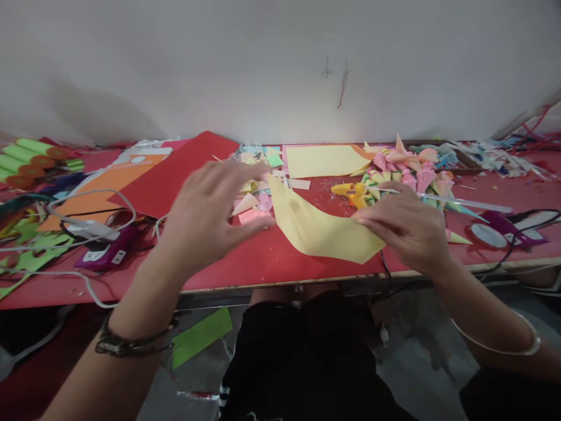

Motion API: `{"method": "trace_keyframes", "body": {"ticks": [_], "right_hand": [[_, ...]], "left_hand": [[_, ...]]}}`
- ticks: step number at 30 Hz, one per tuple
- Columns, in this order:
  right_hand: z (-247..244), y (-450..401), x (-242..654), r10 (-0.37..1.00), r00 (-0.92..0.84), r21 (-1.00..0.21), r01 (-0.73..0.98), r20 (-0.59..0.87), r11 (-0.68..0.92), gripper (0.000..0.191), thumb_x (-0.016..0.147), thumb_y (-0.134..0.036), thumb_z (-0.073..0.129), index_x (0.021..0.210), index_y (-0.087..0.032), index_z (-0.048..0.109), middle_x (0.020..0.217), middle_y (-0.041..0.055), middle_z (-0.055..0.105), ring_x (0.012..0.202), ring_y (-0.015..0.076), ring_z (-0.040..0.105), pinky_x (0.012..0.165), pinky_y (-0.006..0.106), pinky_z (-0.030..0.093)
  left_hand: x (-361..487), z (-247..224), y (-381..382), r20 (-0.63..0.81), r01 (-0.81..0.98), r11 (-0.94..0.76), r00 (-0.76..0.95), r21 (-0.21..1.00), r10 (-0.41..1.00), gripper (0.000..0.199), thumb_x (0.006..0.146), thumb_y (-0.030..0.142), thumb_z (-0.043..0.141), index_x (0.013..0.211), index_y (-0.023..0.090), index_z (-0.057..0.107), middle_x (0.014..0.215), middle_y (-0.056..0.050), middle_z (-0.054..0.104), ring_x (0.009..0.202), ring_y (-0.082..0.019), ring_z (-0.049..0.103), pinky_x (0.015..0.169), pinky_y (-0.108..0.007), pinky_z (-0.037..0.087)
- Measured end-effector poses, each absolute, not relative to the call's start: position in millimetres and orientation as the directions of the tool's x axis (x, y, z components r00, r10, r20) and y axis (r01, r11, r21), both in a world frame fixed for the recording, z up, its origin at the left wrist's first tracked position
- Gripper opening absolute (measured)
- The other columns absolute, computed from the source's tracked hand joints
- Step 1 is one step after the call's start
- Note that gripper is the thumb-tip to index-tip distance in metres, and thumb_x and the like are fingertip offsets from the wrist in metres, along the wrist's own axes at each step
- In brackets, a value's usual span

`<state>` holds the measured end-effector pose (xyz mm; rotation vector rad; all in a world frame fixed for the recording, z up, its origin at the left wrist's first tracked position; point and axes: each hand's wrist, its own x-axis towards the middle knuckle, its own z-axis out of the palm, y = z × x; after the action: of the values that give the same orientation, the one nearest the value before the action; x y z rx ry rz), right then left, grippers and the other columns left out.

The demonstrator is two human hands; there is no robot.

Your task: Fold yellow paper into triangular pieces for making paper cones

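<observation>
The red-topped bench (245, 266) runs across in front of me, its back edge along the wall and its front edge just before my lap. The red sheet (184, 169) is the biggest paper on it, slanting from the back edge into the left half. Partly under it, nearer the left end, lies an orange sheet (100, 181). A heap of paper cones (416, 166), pink, green and peach, sits toward the back edge, right of the middle. Left of that heap, cream sheets (324, 161) lie flat along the back edge.

The pale yellow paper (324, 234) is curved and lifted over the middle of the bench, near the front edge. My right hand (405, 225) pinches its right end between thumb and fingers. My left hand (210, 210), blurred, is open with the thumb spread away from the fingers, beside the paper's left tip; I can't tell if it touches. A purple box (107, 248) with cords sits by the front edge, toward the left corner. Smallest, the yellow glue gun (350, 190) lies just behind the curved paper, against the cones.
</observation>
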<state>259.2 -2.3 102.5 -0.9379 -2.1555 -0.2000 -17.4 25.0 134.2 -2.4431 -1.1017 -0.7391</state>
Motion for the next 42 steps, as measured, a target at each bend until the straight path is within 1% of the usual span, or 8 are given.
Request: {"method": "trace_keyframes", "body": {"ticks": [5,11,17,22,34,38,40,42], "right_hand": [[107.4,10.0,255.4,0.514,-0.387,-0.107,0.712,0.766,0.694,0.013,0.083,-0.023,0.048,0.073,-0.023,0.057,0.061,-0.0045,0.058,0.055,0.0099,0.05,0.085,0.037,0.035],[114.3,19.6,252.9,0.488,-0.432,-0.022,0.732,0.759,0.681,0.018,0.084,-0.025,0.044,0.073,-0.024,0.058,0.058,-0.0041,0.057,0.056,0.0117,0.052,0.088,0.038,0.034],[115.3,21.2,249.8,0.463,-0.474,0.091,0.766,0.749,0.637,0.015,0.083,-0.023,0.045,0.077,-0.026,0.059,0.065,-0.0043,0.06,0.062,0.0129,0.053,0.091,0.043,0.03],[115.1,18.8,226.4,0.428,-0.569,0.237,0.753,0.702,0.613,0.021,0.082,-0.018,0.042,0.075,-0.026,0.06,0.065,-0.0049,0.062,0.063,0.012,0.052,0.094,0.042,0.026],[96.4,48.9,255.0,0.558,-0.461,0.079,0.814,0.69,0.575,0.021,0.073,-0.015,0.044,0.06,-0.022,0.059,0.053,-0.0044,0.058,0.051,0.011,0.049,0.079,0.037,0.035],[95.3,50.8,261.7,0.578,-0.351,-0.029,0.838,0.737,0.546,0.015,0.075,-0.021,0.047,0.078,-0.017,0.062,0.071,0.0021,0.065,0.067,0.0155,0.055,0.074,0.034,0.037],[98.3,45.4,251.0,0.597,-0.458,-0.033,0.775,0.658,0.631,0.021,0.076,-0.028,0.05,0.092,-0.017,0.059,0.082,0.0023,0.065,0.075,0.0158,0.055,0.076,0.032,0.036],[99.6,40.5,237.4,0.571,-0.645,-0.008,0.659,0.508,0.752,0.018,0.082,-0.029,0.045,0.082,-0.02,0.061,0.076,-0.0001,0.065,0.07,0.0132,0.054,0.073,0.029,0.035]], "left_hand": [[2.9,135.2,23.0,0.541,0.638,-0.736,0.711,-0.227,0.449,0.019,0.082,0.033,0.046,0.072,0.026,0.06,0.065,0.003,0.06,0.069,-0.014,0.055,0.073,-0.031,0.039],[19.1,139.4,29.4,0.621,0.723,-0.641,0.631,-0.256,0.464,0.022,0.079,0.038,0.047,0.09,0.023,0.058,0.087,-0.004,0.062,0.083,-0.019,0.055,0.071,-0.033,0.04],[27.3,132.0,32.5,0.577,0.688,-0.652,0.687,-0.32,0.442,0.029,0.086,0.028,0.036,0.068,0.022,0.059,0.051,0.004,0.057,0.047,-0.01,0.05,0.057,-0.025,0.038],[40.4,131.0,27.8,0.559,0.664,-0.67,0.71,-0.331,0.427,0.037,0.086,0.028,0.034,0.055,0.019,0.053,0.038,0.005,0.044,0.037,-0.009,0.041,0.044,-0.023,0.03],[4.0,123.5,35.2,0.508,0.704,-0.656,0.684,-0.271,0.524,0.038,0.087,0.034,0.032,0.067,0.023,0.062,0.047,0.004,0.057,0.042,-0.01,0.049,0.043,-0.021,0.03],[-4.1,118.4,37.8,0.458,0.724,-0.631,0.678,-0.28,0.575,0.038,0.087,0.035,0.031,0.066,0.023,0.061,0.046,0.003,0.056,0.044,-0.011,0.052,0.041,-0.021,0.028],[-1.5,118.4,37.7,0.438,0.706,-0.637,0.701,-0.31,0.563,0.037,0.086,0.034,0.032,0.065,0.023,0.06,0.046,0.004,0.055,0.044,-0.011,0.052,0.042,-0.021,0.028],[4.6,119.8,37.0,0.433,0.68,-0.641,0.728,-0.357,0.531,0.033,0.086,0.03,0.034,0.067,0.022,0.059,0.048,0.004,0.056,0.045,-0.011,0.051,0.045,-0.022,0.03]]}}
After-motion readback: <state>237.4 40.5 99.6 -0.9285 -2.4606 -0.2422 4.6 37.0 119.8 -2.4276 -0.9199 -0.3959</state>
